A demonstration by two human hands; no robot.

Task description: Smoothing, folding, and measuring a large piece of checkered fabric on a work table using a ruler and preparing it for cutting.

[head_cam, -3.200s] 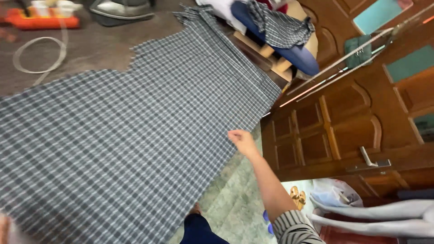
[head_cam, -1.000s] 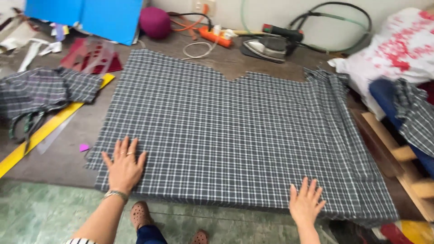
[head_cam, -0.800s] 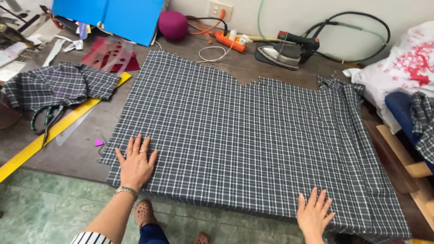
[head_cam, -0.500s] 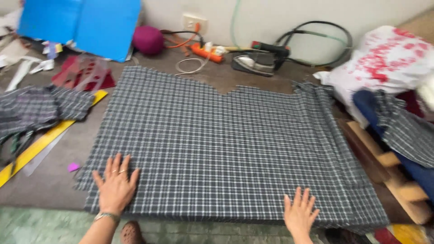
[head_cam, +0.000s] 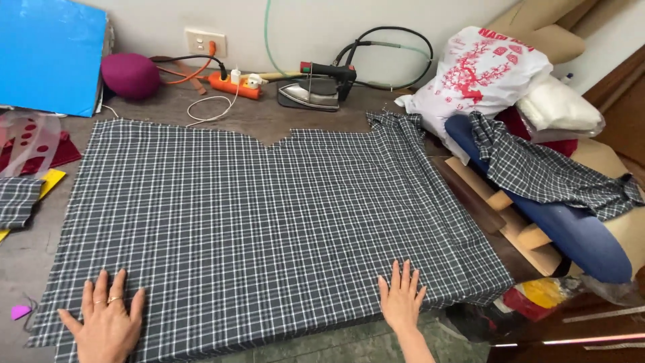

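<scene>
A large dark checked cloth (head_cam: 269, 222) lies spread flat over a brown table (head_cam: 262, 121), with a notch cut in its far edge. My left hand (head_cam: 106, 327) rests flat on the cloth's near left corner, fingers spread, a ring on one finger. My right hand (head_cam: 401, 299) lies flat on the near edge further right, fingers spread. Neither hand holds anything.
At the back stand an iron (head_cam: 310, 93), an orange power strip (head_cam: 233, 83), a purple cushion (head_cam: 130, 75) and a blue board (head_cam: 50, 54). On the right are a white printed bag (head_cam: 484, 77), a blue padded board (head_cam: 557, 222) and more checked cloth (head_cam: 544, 171).
The view has steadied and moved closer to the table. Both hands stay flat on the cloth's near edge, having slid slightly along it.
</scene>
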